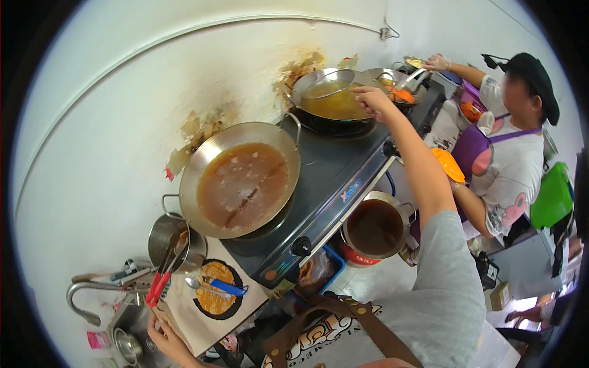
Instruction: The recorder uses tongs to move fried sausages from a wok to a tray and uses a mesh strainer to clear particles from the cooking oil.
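My right hand (373, 102) reaches over the near rim of a metal wok (317, 73) of yellowish oil, at what looks like the handle end of a wire strainer (329, 84); whether it grips it I cannot tell. My left hand (164, 332) rests at the edge of the pale counter board (184, 317), its fingers near red-handled tongs (158, 287) that lean in a steel pot (172, 239). A large two-handled wok (193, 170) of brown liquid stands on the gas stove (322, 161). A spoon (192, 283) and a blue-handled tool (228, 287) lie on a round dark-rimmed mat (214, 308).
A co-worker (511, 133) stands at right, one gloved hand near a third wok (400, 99). A pot of dark liquid (375, 225) stands low before the stove, beside a blue crate (338, 262). A sink (133, 322) with a curved faucet (76, 294) lies at lower left.
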`<state>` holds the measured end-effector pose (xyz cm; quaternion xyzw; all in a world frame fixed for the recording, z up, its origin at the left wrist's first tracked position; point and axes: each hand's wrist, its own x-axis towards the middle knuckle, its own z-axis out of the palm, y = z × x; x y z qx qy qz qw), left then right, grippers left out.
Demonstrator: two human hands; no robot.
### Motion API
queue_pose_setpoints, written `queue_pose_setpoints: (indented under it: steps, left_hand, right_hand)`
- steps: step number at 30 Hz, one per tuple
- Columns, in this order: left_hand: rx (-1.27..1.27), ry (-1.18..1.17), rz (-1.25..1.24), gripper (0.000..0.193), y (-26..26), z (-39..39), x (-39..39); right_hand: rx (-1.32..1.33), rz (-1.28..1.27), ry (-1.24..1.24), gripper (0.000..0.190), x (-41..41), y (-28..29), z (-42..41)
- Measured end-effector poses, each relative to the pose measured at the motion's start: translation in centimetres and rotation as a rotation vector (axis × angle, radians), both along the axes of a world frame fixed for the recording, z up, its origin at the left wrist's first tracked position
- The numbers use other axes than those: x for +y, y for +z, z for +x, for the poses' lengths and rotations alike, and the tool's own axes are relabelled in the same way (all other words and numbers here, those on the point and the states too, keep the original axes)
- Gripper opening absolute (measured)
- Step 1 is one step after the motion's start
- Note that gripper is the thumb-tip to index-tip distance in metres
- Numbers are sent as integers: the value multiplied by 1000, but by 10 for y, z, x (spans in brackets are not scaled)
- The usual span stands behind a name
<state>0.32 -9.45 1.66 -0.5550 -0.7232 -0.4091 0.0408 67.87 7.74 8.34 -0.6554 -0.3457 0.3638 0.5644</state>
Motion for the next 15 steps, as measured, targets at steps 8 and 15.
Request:
queue_pose_setpoints:
  steps: [8,15]
  left_hand:
    - [-80,43,-25,29,10,1,-16]
    - [-88,30,-52,29,12,-6,-12]
  right_hand:
    - [-29,76,-26,46,-16,8,7]
    - [-56,66,-59,44,-32,18,1]
